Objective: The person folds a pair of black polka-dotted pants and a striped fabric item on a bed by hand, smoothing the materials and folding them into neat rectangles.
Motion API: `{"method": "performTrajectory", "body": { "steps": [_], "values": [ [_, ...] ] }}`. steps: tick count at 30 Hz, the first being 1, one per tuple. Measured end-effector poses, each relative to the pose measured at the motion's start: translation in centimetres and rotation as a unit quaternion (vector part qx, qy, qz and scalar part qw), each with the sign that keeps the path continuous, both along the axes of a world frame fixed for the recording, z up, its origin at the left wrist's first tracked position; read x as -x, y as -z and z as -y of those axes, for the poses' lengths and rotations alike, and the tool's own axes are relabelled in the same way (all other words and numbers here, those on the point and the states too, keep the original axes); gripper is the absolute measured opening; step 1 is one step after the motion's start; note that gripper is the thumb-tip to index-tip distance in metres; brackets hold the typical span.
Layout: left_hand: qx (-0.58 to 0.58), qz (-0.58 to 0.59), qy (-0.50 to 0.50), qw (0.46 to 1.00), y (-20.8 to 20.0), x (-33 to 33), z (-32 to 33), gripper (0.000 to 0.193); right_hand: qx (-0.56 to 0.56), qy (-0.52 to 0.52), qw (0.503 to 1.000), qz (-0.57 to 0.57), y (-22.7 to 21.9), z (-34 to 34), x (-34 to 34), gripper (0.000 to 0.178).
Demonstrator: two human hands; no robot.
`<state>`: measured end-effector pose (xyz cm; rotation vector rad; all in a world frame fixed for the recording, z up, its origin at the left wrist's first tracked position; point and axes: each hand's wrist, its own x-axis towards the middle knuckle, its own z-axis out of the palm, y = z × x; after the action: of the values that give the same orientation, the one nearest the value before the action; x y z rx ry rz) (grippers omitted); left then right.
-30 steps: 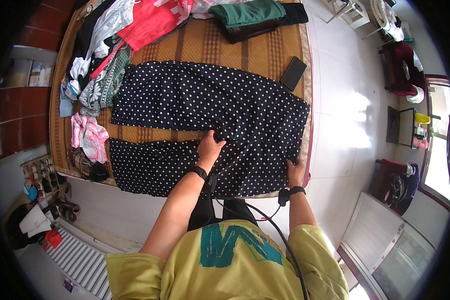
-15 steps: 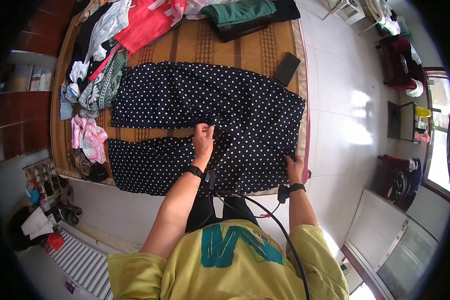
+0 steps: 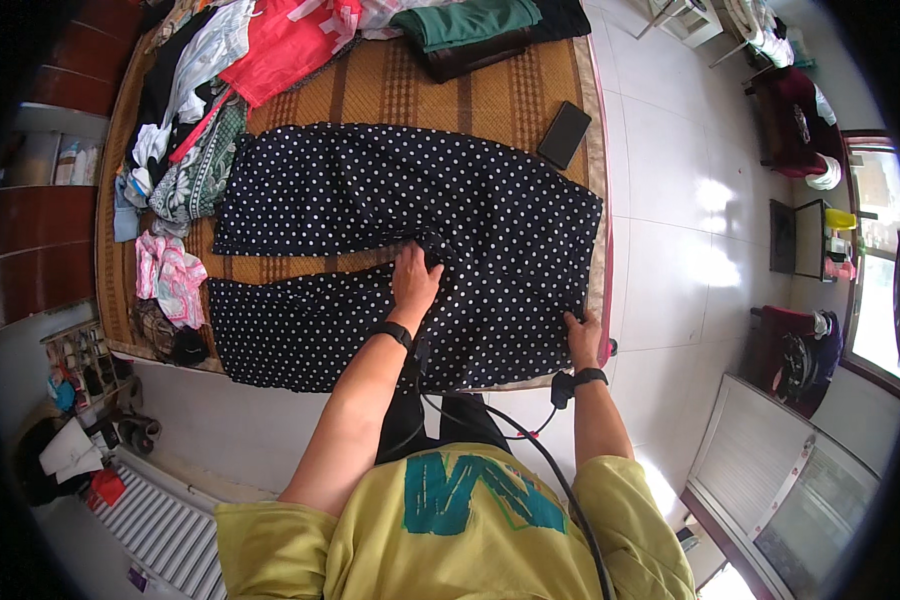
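Black trousers with white polka dots (image 3: 510, 230) lie spread on the woven mat, waistband to the right and both legs pointing left. At the crotch, my left hand (image 3: 415, 282) rests on the cloth with its thumb apart from the fingers; its fingertips reach the inner edge where the legs part. My right hand (image 3: 584, 338) grips the waistband at its near right corner, the thumb above and the other fingers partly hidden. Black bands circle both wrists, and a dark cable (image 3: 540, 445) runs in front of my shirt.
A black phone (image 3: 564, 135) lies beyond the waistband. Heaped clothes (image 3: 205, 150) fill the bed's far left, with a pink-and-white garment (image 3: 175, 280) nearer. Folded green cloth (image 3: 470, 22) sits at the far edge. The woven mat (image 3: 370, 85) shows around the trousers; tiled floor (image 3: 660, 240) lies right.
My left hand has gone from a pinch at the crotch to a looser, spread hold-off on the cloth, and the crotch fabric has shifted slightly. My right hand stays at the waistband.
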<state>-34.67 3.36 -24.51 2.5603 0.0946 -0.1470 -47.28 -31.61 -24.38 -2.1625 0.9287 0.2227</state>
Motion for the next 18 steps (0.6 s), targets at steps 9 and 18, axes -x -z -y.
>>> {"method": "performTrajectory", "body": {
  "steps": [9,18],
  "values": [
    [-0.033,0.010,0.057,0.998,-1.4,-0.4,-0.2,0.046,-0.022,0.023,0.999,0.014,-1.1,-0.5,0.0,0.039],
    [0.215,0.086,-0.018,0.973,-4.5,3.5,-1.9,0.046,-0.021,0.027,0.999,0.020,-1.7,-0.9,0.0,0.039]
  ]
}}
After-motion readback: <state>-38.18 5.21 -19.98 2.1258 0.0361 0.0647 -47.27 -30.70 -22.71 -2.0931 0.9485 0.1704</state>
